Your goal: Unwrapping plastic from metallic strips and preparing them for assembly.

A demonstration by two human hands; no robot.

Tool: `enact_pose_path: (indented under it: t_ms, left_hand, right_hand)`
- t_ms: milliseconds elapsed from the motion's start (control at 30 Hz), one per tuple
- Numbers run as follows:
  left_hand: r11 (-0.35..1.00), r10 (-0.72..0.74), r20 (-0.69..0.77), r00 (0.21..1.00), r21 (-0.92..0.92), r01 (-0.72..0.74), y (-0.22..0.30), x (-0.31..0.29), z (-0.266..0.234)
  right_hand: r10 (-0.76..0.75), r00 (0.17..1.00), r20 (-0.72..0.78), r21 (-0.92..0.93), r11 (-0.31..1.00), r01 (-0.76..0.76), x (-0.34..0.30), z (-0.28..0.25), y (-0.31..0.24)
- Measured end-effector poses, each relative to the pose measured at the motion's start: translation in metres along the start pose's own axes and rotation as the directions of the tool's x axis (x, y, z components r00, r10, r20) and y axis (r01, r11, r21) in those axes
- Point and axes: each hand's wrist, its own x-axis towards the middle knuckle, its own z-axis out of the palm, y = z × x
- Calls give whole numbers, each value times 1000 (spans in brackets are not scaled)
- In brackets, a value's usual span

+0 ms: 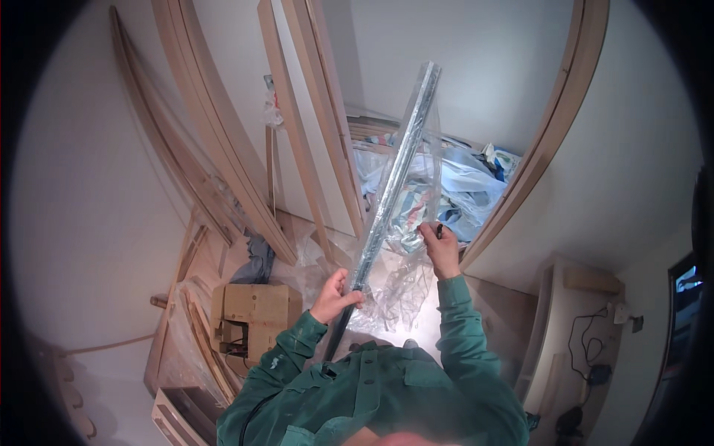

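Observation:
A long, narrow silvery rail (401, 163) slants up and away from me, its lower end dark and close to my body. My left hand (338, 297) is closed around it near that lower end. Loose clear plastic film (436, 145) hangs along the rail's right side and trails down towards the floor. To the right of the rail, my right hand (440, 245) is closed, with a small dark object (439, 231) sticking out of the fist; its kind is too small to tell. Whether these fingers also pinch the film I cannot tell.
Wooden door frame posts (547, 141) stand on both sides of an opening, with crumpled sheeting (468, 178) on the floor beyond. Long trim strips (160, 126) lean on the left wall. A cardboard box (256, 316) sits at left; a pale cabinet (569, 349) with cables stands at right.

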Motion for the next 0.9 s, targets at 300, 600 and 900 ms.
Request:
enact_pose_path:
  t_ms: [300,600,900]
  left_hand:
    - [997,-48,92,995,-54,53,2,3,-3]
    - [999,-44,200,979,29,39,35,-18,28]
    - [949,-109,343,933,-242,200,56,13,35]
  right_hand:
    - [81,971,225,-83,995,-64,18,-8,-24]
    - [-112,857,504,371,924,-97,33,47,-107]
    - [-300,936,183,558,816,152,49,57,-130]
